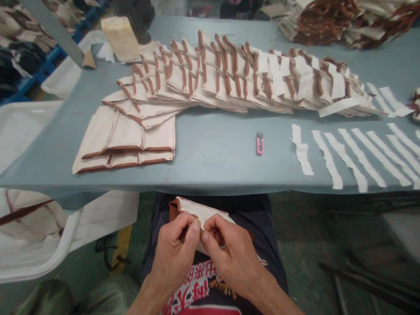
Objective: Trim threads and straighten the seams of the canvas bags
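Observation:
A cream cloth piece with brown edging [202, 209] lies on my lap, below the table's front edge. My left hand [175, 245] is closed, with thumb and forefinger pinched on it. Close beside, my right hand [231, 245] pinches the same piece, and the fingertips of both hands nearly meet. What exactly sits between the fingertips is too small to make out. The lower part of the cloth is hidden behind my hands. Pink-handled thread snips [260, 144] rest on the table in front of me.
Similar brown-edged cloth pieces [210, 85] overlap in a long row across the blue-grey table [213, 144], with a flat stack [127, 138] at left. White strips [348, 159] lie at right. Brown-and-cream bundles [328, 22] sit behind. A white tub [62, 253] stands lower left.

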{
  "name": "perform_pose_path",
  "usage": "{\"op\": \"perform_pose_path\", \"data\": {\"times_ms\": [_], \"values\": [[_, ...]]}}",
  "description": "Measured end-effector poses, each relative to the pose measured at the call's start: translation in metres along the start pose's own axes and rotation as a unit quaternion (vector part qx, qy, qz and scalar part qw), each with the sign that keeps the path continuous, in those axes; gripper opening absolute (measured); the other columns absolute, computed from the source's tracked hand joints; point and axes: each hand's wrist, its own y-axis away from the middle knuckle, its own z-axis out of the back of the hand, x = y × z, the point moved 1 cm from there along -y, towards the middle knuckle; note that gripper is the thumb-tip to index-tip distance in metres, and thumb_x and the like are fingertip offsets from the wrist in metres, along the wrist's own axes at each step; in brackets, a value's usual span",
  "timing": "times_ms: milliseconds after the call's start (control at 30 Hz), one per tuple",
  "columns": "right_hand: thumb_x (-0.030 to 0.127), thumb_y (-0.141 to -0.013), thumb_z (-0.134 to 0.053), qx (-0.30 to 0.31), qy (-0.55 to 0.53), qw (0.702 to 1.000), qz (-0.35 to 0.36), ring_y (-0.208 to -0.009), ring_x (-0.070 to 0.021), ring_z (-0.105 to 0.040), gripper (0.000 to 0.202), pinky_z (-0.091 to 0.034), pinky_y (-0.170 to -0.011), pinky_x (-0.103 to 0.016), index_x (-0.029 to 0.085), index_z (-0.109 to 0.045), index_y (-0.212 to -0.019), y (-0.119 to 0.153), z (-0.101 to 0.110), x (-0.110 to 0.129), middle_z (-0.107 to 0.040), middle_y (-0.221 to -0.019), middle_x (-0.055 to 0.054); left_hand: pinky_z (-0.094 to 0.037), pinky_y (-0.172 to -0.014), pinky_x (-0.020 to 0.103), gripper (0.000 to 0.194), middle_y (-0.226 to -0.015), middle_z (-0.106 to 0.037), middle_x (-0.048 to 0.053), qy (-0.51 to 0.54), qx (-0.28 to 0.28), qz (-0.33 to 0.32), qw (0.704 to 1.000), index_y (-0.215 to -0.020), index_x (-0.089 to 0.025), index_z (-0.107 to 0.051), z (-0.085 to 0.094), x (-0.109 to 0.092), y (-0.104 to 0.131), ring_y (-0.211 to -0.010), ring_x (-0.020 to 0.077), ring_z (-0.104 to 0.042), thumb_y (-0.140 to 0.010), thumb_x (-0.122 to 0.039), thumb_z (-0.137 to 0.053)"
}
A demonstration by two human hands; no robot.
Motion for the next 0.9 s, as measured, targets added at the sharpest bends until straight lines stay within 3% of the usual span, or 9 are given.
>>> {"op": "perform_pose_path", "data": {"times_ms": [133, 267, 467, 567, 633, 767, 900], "values": [[0.04, -0.1, -0.052, 0.029, -0.003, 1.0, 0.008, -0.055, -0.0122, -0.044, 0.033, -0.028, -0.057, -0.027, 0.022, -0.049, -0.071, 0.001, 0.002, -0.003, -0.05, -0.06, 0.005, -0.032, -0.052, 0.023, 0.038, -0.058, -0.039, -0.006, 0.135, -0.012, 0.065, 0.989, -0.059, -0.02, -0.047, -0.013, 0.01, -0.005, -0.055, 0.0106, -0.034, -0.085, -0.038, -0.068], [0.034, -0.096, -0.051, 0.02, -0.089, 0.996, 0.01, -0.054, -0.0116, -0.038, 0.029, -0.027, -0.053, -0.026, 0.024, -0.041, -0.07, 0.0, -0.005, -0.01, -0.042, -0.059, 0.006, -0.036, -0.052, 0.022, 0.044, -0.06, -0.044, -0.005, 0.217, 0.009, 0.131, 0.967, -0.065, -0.019, -0.051, -0.024, 0.021, -0.011, -0.055, 0.0102, -0.036, -0.085, -0.055, -0.068], [0.036, -0.096, -0.051, -0.014, -0.197, 0.976, 0.096, -0.057, -0.0119, -0.037, 0.029, -0.03, -0.054, -0.025, 0.024, -0.04, -0.071, -0.002, 0.002, -0.017, -0.039, -0.062, 0.007, -0.035, -0.048, 0.02, 0.056, -0.057, -0.045, -0.004, 0.276, 0.057, 0.182, 0.942, -0.063, -0.018, -0.054, -0.028, 0.007, -0.02, -0.052, 0.0088, -0.035, -0.075, -0.067, -0.076], [0.037, -0.096, -0.049, -0.037, -0.193, 0.975, 0.109, -0.056, -0.012, -0.037, 0.029, -0.03, -0.054, -0.026, 0.024, -0.041, -0.071, -0.005, 0.013, -0.019, -0.038, -0.061, 0.007, -0.03, -0.047, 0.02, 0.062, -0.059, -0.05, -0.003, 0.252, 0.108, 0.158, 0.949, -0.066, -0.016, -0.059, -0.025, 0.0, -0.028, -0.051, 0.0085, -0.035, -0.079, -0.075, -0.071], [0.037, -0.095, -0.048, -0.053, -0.163, 0.98, 0.105, -0.056, -0.012, -0.038, 0.028, -0.03, -0.053, -0.026, 0.024, -0.042, -0.071, -0.006, 0.02, -0.022, -0.04, -0.06, 0.006, -0.03, -0.048, 0.021, 0.063, -0.061, -0.05, -0.002, 0.184, 0.134, 0.105, 0.968, -0.066, -0.016, -0.058, -0.021, -0.005, -0.034, -0.053, 0.0092, -0.036, -0.086, -0.075, -0.063], [0.033, -0.093, -0.05, -0.072, -0.091, 0.989, 0.097, -0.056, -0.0117, -0.041, 0.026, -0.032, -0.055, -0.025, 0.023, -0.043, -0.069, -0.002, 0.027, -0.028, -0.044, -0.06, 0.006, -0.036, -0.057, 0.023, 0.056, -0.068, -0.053, 0.0, 0.048, 0.164, -0.002, 0.985, -0.069, -0.016, -0.06, -0.013, -0.015, -0.039, -0.061, 0.0123, -0.044, -0.101, -0.059, -0.046], [0.029, -0.09, -0.052, -0.092, -0.067, 0.989, 0.094, -0.053, -0.0105, -0.043, 0.025, -0.033, -0.054, -0.024, 0.023, -0.042, -0.068, 0.001, 0.029, -0.026, -0.046, -0.059, 0.006, -0.038, -0.06, 0.023, 0.043, -0.069, -0.056, -0.001, -0.035, 0.212, -0.04, 0.976, -0.07, -0.017, -0.061, -0.012, -0.021, -0.035, -0.064, 0.0131, -0.047, -0.1, -0.046, -0.051]]}}
